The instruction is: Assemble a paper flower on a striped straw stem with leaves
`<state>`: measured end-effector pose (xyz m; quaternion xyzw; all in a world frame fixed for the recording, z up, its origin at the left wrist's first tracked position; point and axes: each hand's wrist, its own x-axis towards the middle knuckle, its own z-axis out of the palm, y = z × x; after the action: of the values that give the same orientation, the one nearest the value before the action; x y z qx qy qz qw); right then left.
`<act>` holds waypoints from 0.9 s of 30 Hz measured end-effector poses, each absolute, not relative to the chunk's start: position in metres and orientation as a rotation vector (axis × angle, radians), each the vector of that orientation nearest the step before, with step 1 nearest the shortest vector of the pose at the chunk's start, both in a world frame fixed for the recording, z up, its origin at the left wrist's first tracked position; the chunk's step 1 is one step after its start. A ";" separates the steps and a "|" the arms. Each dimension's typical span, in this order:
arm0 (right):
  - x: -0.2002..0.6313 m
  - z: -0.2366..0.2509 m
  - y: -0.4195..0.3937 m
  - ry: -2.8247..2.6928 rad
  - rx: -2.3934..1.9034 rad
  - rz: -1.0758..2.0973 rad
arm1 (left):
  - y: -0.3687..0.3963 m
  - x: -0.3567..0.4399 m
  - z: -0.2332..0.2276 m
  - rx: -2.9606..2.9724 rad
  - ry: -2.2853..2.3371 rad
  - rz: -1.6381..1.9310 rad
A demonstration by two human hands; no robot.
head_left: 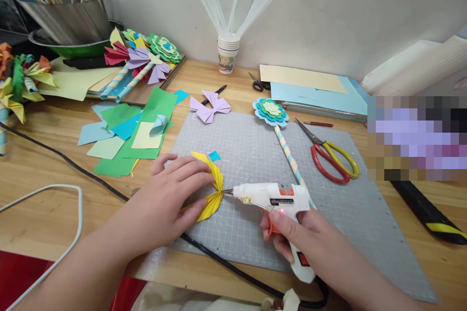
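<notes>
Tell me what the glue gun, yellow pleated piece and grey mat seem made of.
Glue gun: probably plastic; smooth, slightly shiny white casing. Yellow pleated piece: likely matte paper; crisp, thin folds. Grey mat: perhaps vinyl; flat, dull, grid-printed.

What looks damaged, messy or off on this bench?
Hot glue gun: yellowish residue stuck near its nozzle, conspicuous against white plastic. Black cord runs across the table and under the left wrist, a possible snag. Paper offcuts lie heaped askew left of the cutting mat. Nothing looks broken.
</notes>
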<state>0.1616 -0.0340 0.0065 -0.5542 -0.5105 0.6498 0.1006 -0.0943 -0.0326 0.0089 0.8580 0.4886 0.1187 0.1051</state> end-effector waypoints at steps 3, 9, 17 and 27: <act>0.161 0.007 -0.034 -1.502 -1.638 1.923 | -0.033 -0.094 0.010 2.535 1.437 0.358; 0.160 0.007 -0.033 -1.540 -1.608 1.941 | -0.032 -0.092 0.009 2.536 1.445 0.328; 0.158 0.009 -0.034 -1.543 -1.636 1.895 | -0.032 -0.094 0.006 2.556 1.439 0.327; 0.164 0.005 -0.034 -1.611 -1.637 1.890 | -0.033 -0.094 0.008 2.549 1.449 0.313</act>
<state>0.1641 -0.0342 0.0047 -0.5484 -0.5399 0.6331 0.0836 -0.0943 -0.0332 0.0076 0.8603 0.4892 0.1056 0.0964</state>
